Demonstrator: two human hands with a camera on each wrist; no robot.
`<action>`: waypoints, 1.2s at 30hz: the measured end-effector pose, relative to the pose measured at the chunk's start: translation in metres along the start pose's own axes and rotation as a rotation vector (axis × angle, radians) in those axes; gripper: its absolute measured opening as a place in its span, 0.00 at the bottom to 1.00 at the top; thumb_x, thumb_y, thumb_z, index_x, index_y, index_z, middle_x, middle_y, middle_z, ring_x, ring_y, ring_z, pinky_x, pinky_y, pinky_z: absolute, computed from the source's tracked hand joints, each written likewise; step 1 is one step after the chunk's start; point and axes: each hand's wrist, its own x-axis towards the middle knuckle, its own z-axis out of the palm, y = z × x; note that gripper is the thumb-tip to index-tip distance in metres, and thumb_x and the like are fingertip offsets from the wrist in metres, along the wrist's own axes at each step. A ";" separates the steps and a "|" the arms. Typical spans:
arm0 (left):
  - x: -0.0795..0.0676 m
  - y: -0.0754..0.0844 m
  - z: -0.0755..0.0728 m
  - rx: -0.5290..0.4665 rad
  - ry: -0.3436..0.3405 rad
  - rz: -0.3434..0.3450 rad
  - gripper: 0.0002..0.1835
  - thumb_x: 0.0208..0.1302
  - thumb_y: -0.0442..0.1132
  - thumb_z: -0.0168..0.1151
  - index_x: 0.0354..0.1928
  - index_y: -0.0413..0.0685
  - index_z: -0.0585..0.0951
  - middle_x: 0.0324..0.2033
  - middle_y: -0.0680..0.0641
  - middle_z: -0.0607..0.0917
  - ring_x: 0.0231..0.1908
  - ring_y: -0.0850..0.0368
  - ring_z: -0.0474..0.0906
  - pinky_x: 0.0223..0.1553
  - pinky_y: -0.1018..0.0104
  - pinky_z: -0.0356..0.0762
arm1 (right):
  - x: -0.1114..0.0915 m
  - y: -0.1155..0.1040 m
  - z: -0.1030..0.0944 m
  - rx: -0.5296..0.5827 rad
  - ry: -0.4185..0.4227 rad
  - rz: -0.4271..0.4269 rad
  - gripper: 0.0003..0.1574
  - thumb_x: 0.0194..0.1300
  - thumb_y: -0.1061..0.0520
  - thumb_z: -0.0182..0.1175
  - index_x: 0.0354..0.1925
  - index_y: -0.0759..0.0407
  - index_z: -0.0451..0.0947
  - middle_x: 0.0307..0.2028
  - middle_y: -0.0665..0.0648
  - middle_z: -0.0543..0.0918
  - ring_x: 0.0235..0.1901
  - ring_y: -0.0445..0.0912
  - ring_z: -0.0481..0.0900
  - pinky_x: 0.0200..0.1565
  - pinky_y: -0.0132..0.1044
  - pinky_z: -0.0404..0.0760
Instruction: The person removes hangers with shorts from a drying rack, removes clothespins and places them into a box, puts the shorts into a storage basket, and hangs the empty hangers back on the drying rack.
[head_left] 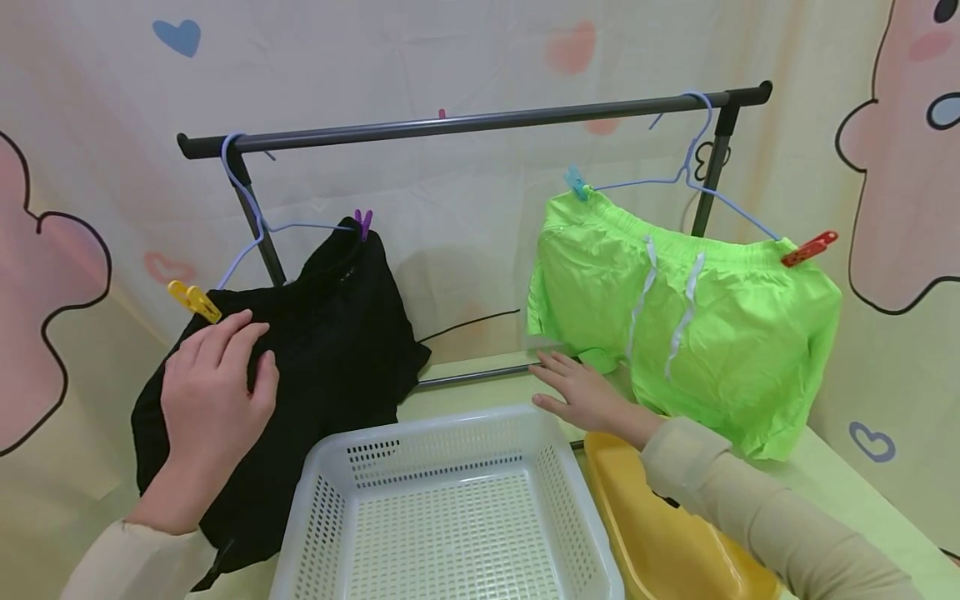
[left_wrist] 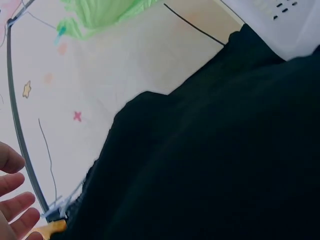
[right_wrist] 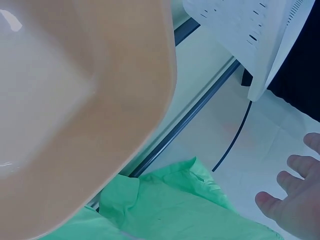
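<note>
Black shorts hang from a blue hanger at the left, with a yellow clothespin and a purple clothespin at the waistband. My left hand is in front of them, its fingertips just below the yellow clothespin; the left wrist view shows its fingers apart and holding nothing. Lime green shorts hang at the right on a second blue hanger, under a light blue clothespin and a red clothespin. Beside their lower left edge my right hand is spread, nothing in it.
Both hangers hook over the dark bar of a rack. A white perforated basket stands in front, between my forearms. Under my right forearm is a yellow basin. Behind the rack hangs a patterned curtain.
</note>
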 end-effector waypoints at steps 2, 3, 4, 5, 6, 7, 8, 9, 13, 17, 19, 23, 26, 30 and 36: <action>0.001 -0.003 -0.001 0.002 0.028 -0.012 0.14 0.53 0.36 0.53 0.42 0.37 0.77 0.47 0.39 0.77 0.47 0.41 0.69 0.46 0.45 0.67 | -0.002 0.001 0.001 0.001 0.002 -0.001 0.32 0.64 0.44 0.48 0.62 0.58 0.61 0.63 0.64 0.59 0.63 0.59 0.56 0.56 0.61 0.57; 0.001 -0.005 -0.002 0.003 0.039 -0.013 0.14 0.53 0.36 0.53 0.41 0.37 0.77 0.47 0.39 0.77 0.47 0.40 0.69 0.46 0.45 0.66 | -0.002 0.001 0.001 -0.002 0.005 -0.003 0.32 0.64 0.44 0.48 0.62 0.58 0.61 0.63 0.63 0.59 0.63 0.59 0.56 0.56 0.61 0.58; 0.001 -0.007 -0.002 0.004 0.053 -0.015 0.14 0.53 0.35 0.53 0.41 0.37 0.77 0.47 0.38 0.77 0.47 0.40 0.69 0.46 0.45 0.66 | -0.003 0.001 0.001 -0.001 0.006 -0.003 0.32 0.64 0.44 0.48 0.62 0.58 0.61 0.63 0.63 0.59 0.63 0.59 0.56 0.56 0.61 0.58; 0.001 -0.008 -0.003 0.005 0.067 -0.016 0.14 0.53 0.35 0.53 0.41 0.36 0.78 0.47 0.38 0.77 0.47 0.40 0.69 0.46 0.45 0.66 | -0.004 0.001 0.002 0.001 0.006 -0.003 0.32 0.64 0.44 0.48 0.62 0.58 0.61 0.64 0.63 0.59 0.63 0.59 0.56 0.56 0.61 0.58; 0.001 -0.010 -0.003 0.006 0.080 -0.015 0.14 0.53 0.35 0.53 0.41 0.36 0.78 0.48 0.38 0.77 0.47 0.40 0.69 0.46 0.45 0.65 | -0.005 0.001 0.002 0.004 0.004 0.000 0.32 0.64 0.44 0.48 0.62 0.58 0.61 0.64 0.63 0.59 0.63 0.59 0.55 0.56 0.61 0.57; 0.002 -0.012 -0.003 0.006 0.091 -0.013 0.13 0.53 0.34 0.52 0.41 0.36 0.78 0.48 0.38 0.77 0.47 0.39 0.69 0.47 0.45 0.65 | -0.006 0.002 0.002 0.006 0.004 0.000 0.32 0.64 0.44 0.48 0.61 0.58 0.61 0.64 0.63 0.59 0.63 0.59 0.55 0.56 0.61 0.57; 0.002 -0.014 -0.003 0.009 0.105 -0.012 0.13 0.53 0.34 0.52 0.40 0.36 0.78 0.48 0.38 0.77 0.47 0.39 0.69 0.47 0.46 0.64 | -0.007 0.002 0.002 0.010 0.003 0.000 0.32 0.64 0.44 0.48 0.61 0.58 0.62 0.64 0.63 0.59 0.63 0.59 0.55 0.56 0.61 0.57; 0.002 -0.016 -0.004 0.010 0.117 -0.013 0.13 0.53 0.34 0.52 0.40 0.35 0.78 0.48 0.38 0.77 0.47 0.39 0.69 0.47 0.46 0.64 | -0.007 0.002 0.002 0.006 0.003 -0.004 0.32 0.64 0.45 0.48 0.61 0.58 0.62 0.63 0.63 0.59 0.63 0.60 0.55 0.56 0.61 0.57; 0.004 -0.021 -0.004 0.012 0.151 -0.041 0.12 0.53 0.33 0.52 0.40 0.35 0.78 0.47 0.38 0.77 0.46 0.38 0.69 0.47 0.46 0.64 | -0.011 0.002 0.002 0.019 -0.008 0.006 0.32 0.64 0.45 0.48 0.61 0.58 0.61 0.63 0.63 0.60 0.63 0.60 0.55 0.57 0.60 0.57; 0.005 -0.026 -0.006 0.017 0.141 -0.088 0.12 0.55 0.33 0.51 0.40 0.34 0.77 0.45 0.38 0.78 0.44 0.38 0.70 0.45 0.46 0.65 | -0.014 0.003 0.003 0.018 -0.014 0.007 0.32 0.64 0.45 0.48 0.62 0.58 0.61 0.63 0.63 0.60 0.63 0.60 0.56 0.57 0.59 0.57; 0.005 -0.027 -0.007 0.013 0.130 -0.120 0.12 0.55 0.32 0.51 0.40 0.33 0.77 0.45 0.37 0.77 0.44 0.38 0.70 0.45 0.45 0.65 | -0.015 0.004 0.003 0.016 -0.012 0.003 0.32 0.64 0.45 0.48 0.62 0.58 0.61 0.63 0.63 0.60 0.62 0.60 0.57 0.57 0.59 0.58; 0.006 -0.031 -0.008 0.012 0.128 -0.170 0.11 0.55 0.30 0.51 0.40 0.33 0.76 0.44 0.36 0.77 0.43 0.37 0.69 0.44 0.45 0.65 | -0.018 0.005 0.004 0.021 0.002 -0.009 0.32 0.63 0.45 0.49 0.61 0.59 0.62 0.62 0.64 0.61 0.62 0.60 0.58 0.57 0.57 0.59; 0.005 -0.035 -0.006 0.012 0.141 -0.203 0.11 0.56 0.30 0.51 0.40 0.32 0.76 0.44 0.36 0.77 0.43 0.36 0.69 0.45 0.44 0.65 | -0.019 0.006 0.004 0.024 0.011 -0.013 0.32 0.63 0.46 0.49 0.61 0.60 0.62 0.62 0.64 0.61 0.61 0.61 0.58 0.57 0.57 0.60; 0.004 -0.041 -0.003 0.023 0.150 -0.232 0.11 0.56 0.31 0.51 0.40 0.32 0.76 0.42 0.35 0.78 0.42 0.36 0.70 0.43 0.44 0.66 | -0.020 0.007 0.004 0.030 0.002 -0.007 0.32 0.63 0.46 0.49 0.60 0.61 0.62 0.62 0.64 0.61 0.62 0.60 0.58 0.56 0.57 0.60; 0.003 -0.049 -0.003 0.044 0.120 -0.245 0.12 0.57 0.33 0.50 0.42 0.33 0.76 0.42 0.35 0.78 0.40 0.36 0.70 0.41 0.43 0.67 | -0.024 0.007 0.004 0.035 0.014 -0.013 0.31 0.63 0.47 0.50 0.60 0.62 0.63 0.61 0.65 0.62 0.61 0.61 0.59 0.55 0.58 0.61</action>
